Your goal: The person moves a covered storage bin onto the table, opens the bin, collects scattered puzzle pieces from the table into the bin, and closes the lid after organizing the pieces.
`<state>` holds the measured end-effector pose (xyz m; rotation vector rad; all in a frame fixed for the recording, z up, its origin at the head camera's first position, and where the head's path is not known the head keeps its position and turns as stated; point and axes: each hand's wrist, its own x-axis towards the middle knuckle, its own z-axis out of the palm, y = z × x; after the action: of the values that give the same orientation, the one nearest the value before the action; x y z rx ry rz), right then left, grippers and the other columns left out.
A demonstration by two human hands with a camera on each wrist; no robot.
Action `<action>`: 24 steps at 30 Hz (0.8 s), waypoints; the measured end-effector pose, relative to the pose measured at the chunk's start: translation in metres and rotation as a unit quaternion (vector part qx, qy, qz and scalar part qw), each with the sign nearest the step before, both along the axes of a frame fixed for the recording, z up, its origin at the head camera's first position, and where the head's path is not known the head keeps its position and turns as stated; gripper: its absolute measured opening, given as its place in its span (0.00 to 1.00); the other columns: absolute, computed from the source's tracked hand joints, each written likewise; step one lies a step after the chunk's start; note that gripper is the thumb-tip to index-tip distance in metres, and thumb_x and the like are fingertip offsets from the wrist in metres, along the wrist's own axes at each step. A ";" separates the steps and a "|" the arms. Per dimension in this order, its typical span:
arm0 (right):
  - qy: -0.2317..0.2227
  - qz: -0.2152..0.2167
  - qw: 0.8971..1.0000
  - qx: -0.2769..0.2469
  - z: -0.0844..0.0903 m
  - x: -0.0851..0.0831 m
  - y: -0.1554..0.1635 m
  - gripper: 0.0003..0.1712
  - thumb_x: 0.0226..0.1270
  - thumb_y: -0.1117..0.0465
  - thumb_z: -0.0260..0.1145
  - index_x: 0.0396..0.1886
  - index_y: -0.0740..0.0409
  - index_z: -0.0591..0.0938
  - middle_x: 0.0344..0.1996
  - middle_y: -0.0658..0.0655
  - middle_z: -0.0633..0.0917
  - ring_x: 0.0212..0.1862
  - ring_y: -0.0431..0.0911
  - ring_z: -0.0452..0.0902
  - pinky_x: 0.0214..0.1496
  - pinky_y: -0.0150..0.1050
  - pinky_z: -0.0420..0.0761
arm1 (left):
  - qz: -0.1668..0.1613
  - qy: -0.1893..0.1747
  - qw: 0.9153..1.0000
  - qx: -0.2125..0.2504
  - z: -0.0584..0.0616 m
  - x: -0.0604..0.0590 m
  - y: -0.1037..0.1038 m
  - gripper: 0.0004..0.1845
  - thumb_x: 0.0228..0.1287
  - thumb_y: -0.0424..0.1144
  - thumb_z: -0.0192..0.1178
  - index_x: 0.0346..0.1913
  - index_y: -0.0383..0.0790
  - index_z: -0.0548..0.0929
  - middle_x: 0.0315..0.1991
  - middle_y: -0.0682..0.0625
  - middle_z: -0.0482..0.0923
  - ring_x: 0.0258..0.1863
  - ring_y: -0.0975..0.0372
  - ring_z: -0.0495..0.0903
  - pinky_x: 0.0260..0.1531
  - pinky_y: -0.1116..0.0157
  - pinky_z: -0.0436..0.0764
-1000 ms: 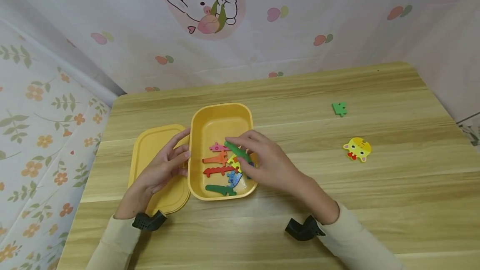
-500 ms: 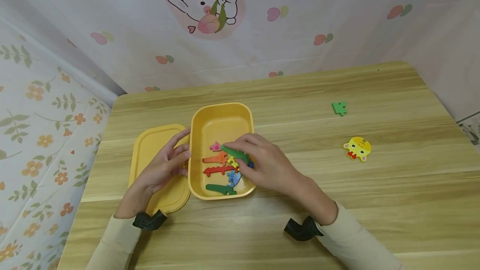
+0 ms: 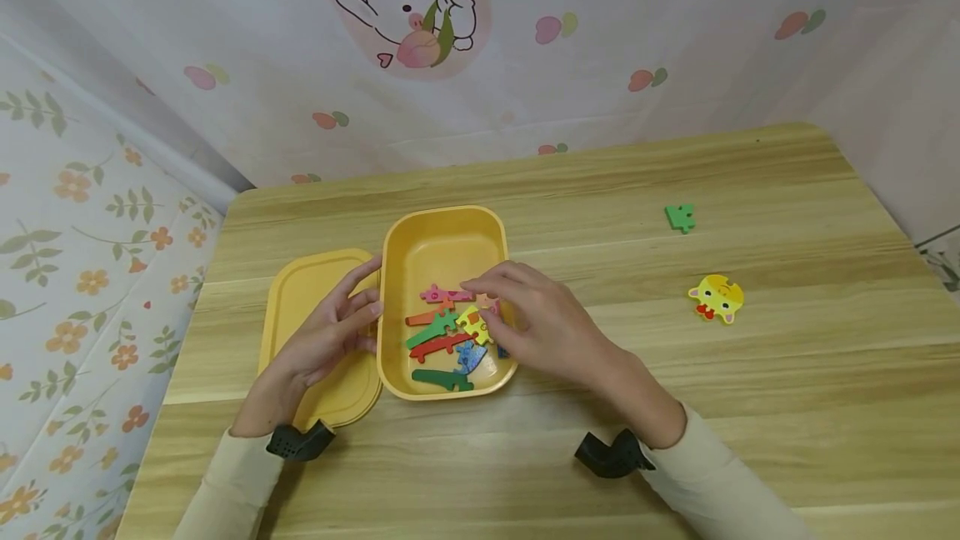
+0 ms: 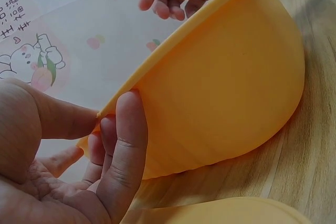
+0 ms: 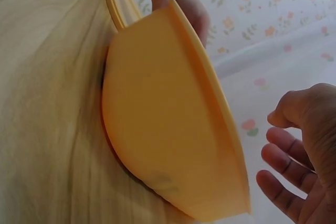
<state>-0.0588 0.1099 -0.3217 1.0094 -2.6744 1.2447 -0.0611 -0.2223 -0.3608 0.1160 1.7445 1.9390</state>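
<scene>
A yellow plastic box holds several colourful puzzle pieces. My left hand pinches its left rim; in the left wrist view the thumb is at the rim and fingers lie against the outer wall. My right hand hovers over the box's right side with loosely bent fingers and holds nothing, as the right wrist view shows. Below it are a yellow piece and a partly hidden blue piece. A light green piece lies between an orange piece and a red piece.
The yellow lid lies left of the box, partly under my left hand. To the right on the wooden table lie a green puzzle piece and a yellow animal-face piece. A printed curtain hangs behind.
My right hand has let go of the light green piece, which now lies among the others in the box. The left hand has stayed at the rim.
</scene>
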 end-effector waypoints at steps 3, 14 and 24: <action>-0.016 -0.009 1.000 -0.002 0.001 -0.001 0.003 0.22 0.70 0.64 0.73 0.63 0.50 0.86 0.53 0.52 0.87 0.49 0.48 0.83 0.46 0.36 0.88 | 0.000 -0.001 1.000 0.002 -0.001 0.000 0.000 0.38 0.83 0.32 0.51 0.86 0.51 0.47 0.55 0.55 0.81 0.46 0.67 0.84 0.34 0.69 0.90; -0.026 -0.057 0.998 -0.014 0.007 -0.006 0.025 0.20 0.70 0.62 0.74 0.60 0.51 0.87 0.54 0.50 0.87 0.52 0.50 0.84 0.42 0.43 0.91 | -0.004 0.000 1.000 0.007 -0.003 -0.002 0.002 0.38 0.84 0.32 0.50 0.86 0.51 0.46 0.57 0.53 0.80 0.48 0.65 0.85 0.35 0.67 0.91; -0.014 -0.118 0.993 0.006 0.006 -0.008 0.048 0.19 0.71 0.62 0.73 0.60 0.52 0.87 0.55 0.52 0.88 0.51 0.50 0.85 0.52 0.52 0.90 | 0.000 -0.004 1.000 0.015 -0.003 -0.001 0.000 0.38 0.84 0.31 0.50 0.86 0.51 0.46 0.56 0.53 0.79 0.46 0.66 0.84 0.34 0.67 0.90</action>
<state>-0.0670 0.1582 -0.3161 0.6561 -2.7245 1.2048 -0.0617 -0.2221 -0.3633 0.1178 1.7111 1.9627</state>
